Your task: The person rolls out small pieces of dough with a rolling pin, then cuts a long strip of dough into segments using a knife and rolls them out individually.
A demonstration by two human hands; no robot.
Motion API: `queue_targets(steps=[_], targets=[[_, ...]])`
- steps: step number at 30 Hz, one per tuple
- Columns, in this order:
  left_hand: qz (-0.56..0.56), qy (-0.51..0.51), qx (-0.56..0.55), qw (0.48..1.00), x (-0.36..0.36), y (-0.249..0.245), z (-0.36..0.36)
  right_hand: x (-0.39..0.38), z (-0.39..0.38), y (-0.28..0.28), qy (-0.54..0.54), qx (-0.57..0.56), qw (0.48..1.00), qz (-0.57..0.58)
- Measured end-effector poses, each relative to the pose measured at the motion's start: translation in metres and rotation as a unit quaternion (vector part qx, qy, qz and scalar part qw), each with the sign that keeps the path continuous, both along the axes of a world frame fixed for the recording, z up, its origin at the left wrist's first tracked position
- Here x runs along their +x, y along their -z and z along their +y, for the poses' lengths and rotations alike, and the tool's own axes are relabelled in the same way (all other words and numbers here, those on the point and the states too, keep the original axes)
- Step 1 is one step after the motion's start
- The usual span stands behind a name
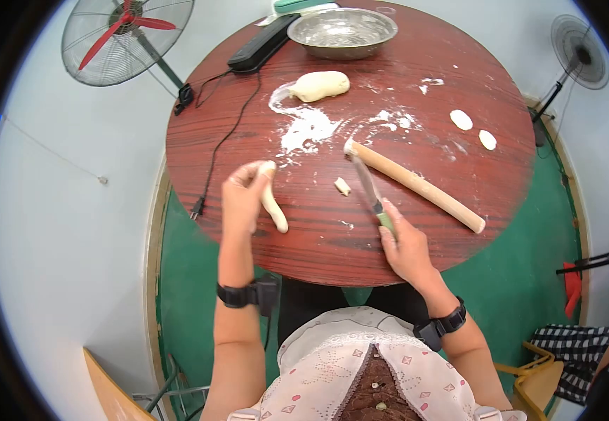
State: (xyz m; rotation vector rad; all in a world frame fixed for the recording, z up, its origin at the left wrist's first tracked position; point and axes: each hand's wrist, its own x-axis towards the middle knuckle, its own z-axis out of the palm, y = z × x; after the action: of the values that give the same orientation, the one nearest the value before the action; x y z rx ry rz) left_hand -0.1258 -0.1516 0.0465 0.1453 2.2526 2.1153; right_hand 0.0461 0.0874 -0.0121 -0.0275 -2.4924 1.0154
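Note:
My left hand (pixel 245 193) is closed around the upper end of a thin dough strip (pixel 273 208), whose free end hangs down over the near left of the table. In my right hand (pixel 407 245) is a knife (pixel 367 184) with a green handle, its blade pointing away from me and its tip by the rolling pin. A small cut dough piece (pixel 342 186) lies just left of the blade. The wooden rolling pin (pixel 416 184) rests diagonally, floured at its far end. Farther back sits a large dough lump (pixel 320 85) beside scattered white flour (pixel 307 129).
On the round reddish table (pixel 304 256), a metal basin (pixel 342 34) and a black power strip (pixel 265 43) stand at the back, with a cord trailing down the left side. Two flat dough rounds (pixel 461 120) lie at right. Fans (pixel 127 35) flank the table.

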Motion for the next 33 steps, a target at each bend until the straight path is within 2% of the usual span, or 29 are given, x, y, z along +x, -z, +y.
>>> queue_targets(steps=[2,5,7,10,13,16,18,20,23,25,26,27,29,30,33], targets=[[0.003,-0.021,0.047,0.999,-0.034,-0.005,-0.039,0.001,0.004,0.0,-0.004,-0.057,0.998,0.006],[0.028,-0.075,0.094,0.992,-0.069,-0.018,-0.077,0.001,0.001,-0.002,-0.001,-0.058,0.998,-0.009],[0.08,-0.106,-0.102,0.986,-0.078,-0.034,-0.084,0.0,0.001,-0.003,-0.003,-0.05,0.999,0.002],[0.164,-0.068,-0.325,0.929,-0.101,-0.028,-0.078,0.001,0.001,-0.002,-0.009,-0.045,0.999,0.008],[0.172,0.047,-0.403,0.897,-0.117,0.004,-0.056,-0.001,0.0,-0.003,-0.007,-0.05,0.999,0.02],[0.257,0.068,-0.509,0.819,-0.132,0.033,-0.042,0.001,0.0,-0.002,0.002,-0.045,0.999,0.012],[0.231,0.046,-0.527,0.817,-0.134,0.036,-0.033,0.002,0.0,0.0,-0.001,-0.048,0.999,0.015],[0.207,0.021,-0.56,0.802,-0.109,0.018,-0.015,0.002,0.002,0.001,-0.014,-0.056,0.998,0.015],[0.334,0.117,-0.465,0.812,-0.073,0.005,0.013,0.002,0.012,-0.014,-0.017,-0.212,0.975,-0.058],[0.277,0.259,-0.407,0.831,-0.034,-0.011,0.038,-0.006,0.034,-0.032,-0.003,-0.19,0.981,-0.045],[0.231,0.306,-0.424,0.821,-0.022,-0.013,0.05,-0.009,0.045,-0.047,0.023,-0.192,0.981,-0.024],[0.184,0.35,-0.438,0.807,-0.012,-0.015,0.06,-0.022,0.063,-0.036,0.057,-0.132,0.987,0.074],[0.214,0.33,-0.462,0.795,0.001,-0.011,0.074,-0.031,0.095,-0.062,0.135,-0.045,0.99,-0.017],[0.237,0.319,-0.471,0.787,0.001,-0.003,0.08,-0.042,0.119,-0.052,0.134,-0.059,0.989,-0.025],[0.268,0.283,-0.482,0.785,0.0,0.01,0.092,-0.055,0.156,-0.037,0.173,0.031,0.978,-0.109]])
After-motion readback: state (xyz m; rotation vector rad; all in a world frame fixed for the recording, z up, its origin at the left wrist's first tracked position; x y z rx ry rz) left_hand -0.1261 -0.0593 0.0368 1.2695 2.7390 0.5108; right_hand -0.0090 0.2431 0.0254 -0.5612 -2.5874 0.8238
